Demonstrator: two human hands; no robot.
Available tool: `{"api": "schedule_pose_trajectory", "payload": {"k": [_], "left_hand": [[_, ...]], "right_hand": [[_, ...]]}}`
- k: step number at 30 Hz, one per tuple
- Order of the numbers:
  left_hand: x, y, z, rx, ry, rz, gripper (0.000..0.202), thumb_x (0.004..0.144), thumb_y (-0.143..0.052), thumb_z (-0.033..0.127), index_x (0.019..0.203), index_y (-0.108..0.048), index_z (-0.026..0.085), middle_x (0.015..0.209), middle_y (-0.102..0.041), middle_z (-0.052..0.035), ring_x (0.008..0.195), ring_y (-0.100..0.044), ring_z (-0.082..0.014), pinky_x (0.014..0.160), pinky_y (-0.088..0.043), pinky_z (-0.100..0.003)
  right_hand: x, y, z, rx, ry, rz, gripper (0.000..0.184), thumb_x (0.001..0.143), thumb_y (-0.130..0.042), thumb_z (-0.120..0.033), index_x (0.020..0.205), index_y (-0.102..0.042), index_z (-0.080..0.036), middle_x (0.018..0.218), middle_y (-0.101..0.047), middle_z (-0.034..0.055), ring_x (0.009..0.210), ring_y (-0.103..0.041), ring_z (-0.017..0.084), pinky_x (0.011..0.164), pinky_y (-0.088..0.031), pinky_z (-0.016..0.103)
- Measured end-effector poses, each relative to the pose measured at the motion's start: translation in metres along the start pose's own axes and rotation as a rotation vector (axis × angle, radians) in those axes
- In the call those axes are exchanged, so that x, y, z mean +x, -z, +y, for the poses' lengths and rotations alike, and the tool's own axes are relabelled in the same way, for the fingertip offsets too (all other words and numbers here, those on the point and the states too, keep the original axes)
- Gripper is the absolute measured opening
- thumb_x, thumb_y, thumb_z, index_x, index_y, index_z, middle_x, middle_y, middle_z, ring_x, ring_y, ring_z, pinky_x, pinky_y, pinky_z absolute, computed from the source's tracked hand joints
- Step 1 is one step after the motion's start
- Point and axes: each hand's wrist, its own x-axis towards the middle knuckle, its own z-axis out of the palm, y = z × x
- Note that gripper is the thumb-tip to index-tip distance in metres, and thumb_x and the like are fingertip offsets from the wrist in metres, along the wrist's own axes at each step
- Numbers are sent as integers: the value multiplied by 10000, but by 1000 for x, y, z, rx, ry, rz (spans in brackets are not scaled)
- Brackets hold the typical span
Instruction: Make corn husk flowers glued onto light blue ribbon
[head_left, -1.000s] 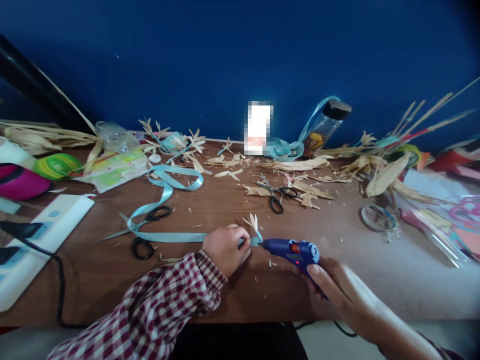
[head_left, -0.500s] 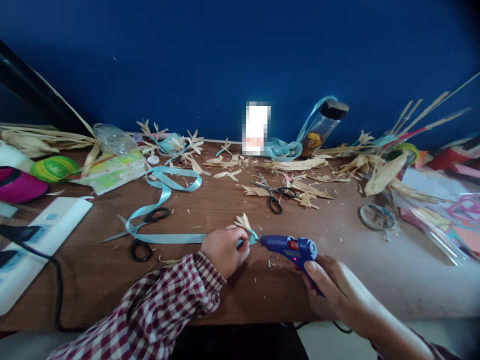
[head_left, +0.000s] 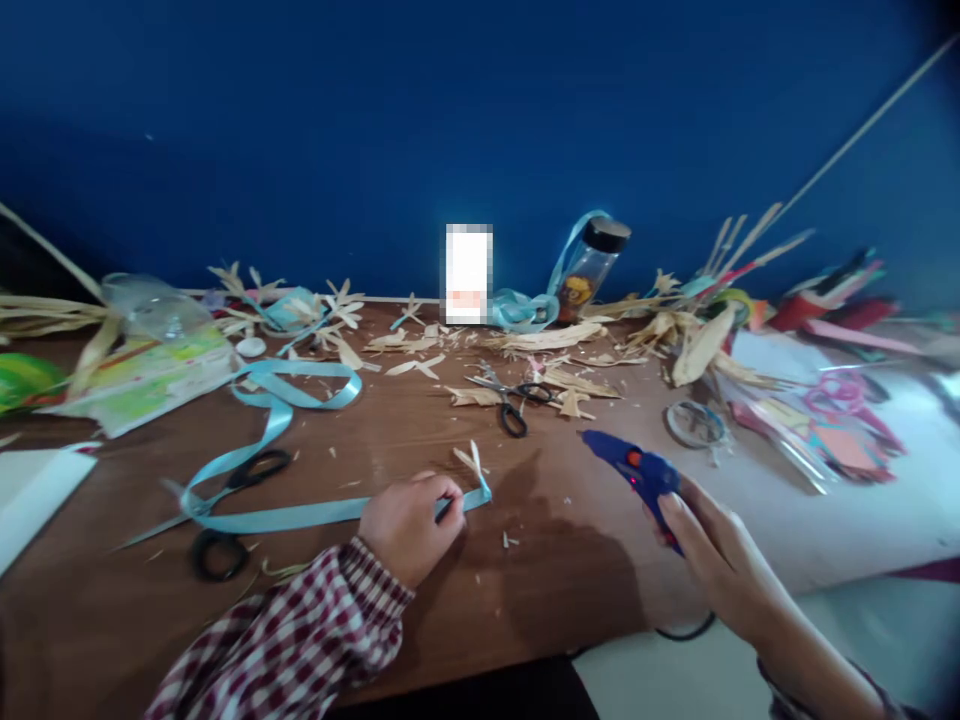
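My left hand [head_left: 412, 525] is closed on a light-blue ribbon [head_left: 300, 517], pinching it between thumb and finger close to its right end. A small flower of pale dried husk [head_left: 472, 460] sticks up at that end, the ribbon folded about its base. The ribbon's other part loops away to the left across the table. In my right hand [head_left: 709, 535] is a blue glue gun [head_left: 630, 465] with a red light glowing on its side. Its nozzle points up and left, well apart from the ribbon and flower.
Black-handled scissors [head_left: 514, 400] lie ahead; a second pair [head_left: 217, 550] lies left under the ribbon. Dried husks [head_left: 555, 335], a black-lidded bottle [head_left: 592, 270] and a bright pixelated rectangle [head_left: 469, 275] line the back. A ribbon roll [head_left: 697, 425] sits right, a power strip [head_left: 41, 490] left.
The glue gun has moved right, away from the ribbon end, where its nozzle was close to the flower's base. The flower now tilts differently. The whole view has turned to the right.
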Motion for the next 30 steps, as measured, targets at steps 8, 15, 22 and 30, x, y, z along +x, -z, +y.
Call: {"api": "schedule_pose_trajectory", "payload": {"k": [8,15,22,30], "left_hand": [[0,6,6,45,26,-2,177,781,-499,254,741,-671,245,831,-722,4,749,-655,-196,629,-417,-273],[-1,6,8,33,18,-9,180,792,-489,264,746,-662,239,818,-718,3,754,-651,-198,639,-414,-279],[-1,3,5,6,11,2,193,800,-481,264,747,-665,242,819,-709,-2,773,-640,-193,650,-409,-279],[-3,1,2,-21,18,14,174,778,-501,245,760,-674,237,803,-710,-5,764,-643,-188,659,-410,-270]], "right_hand": [[35,9,68,-707,-167,355,468,901,-347,-316,1334,-335,-140,1082,-631,151,898,-624,285,727,-472,377],[53,7,91,-822,-242,304,472,899,-373,-313,1319,-340,-100,1033,-637,168,951,-607,278,764,-458,360],[32,28,52,-827,-128,240,498,910,-326,-474,1247,-452,-129,1001,-628,212,862,-622,338,614,-422,370],[65,-47,-55,-59,336,-243,210,899,-458,-305,901,-637,-195,810,-686,38,736,-624,160,640,-409,245]]}}
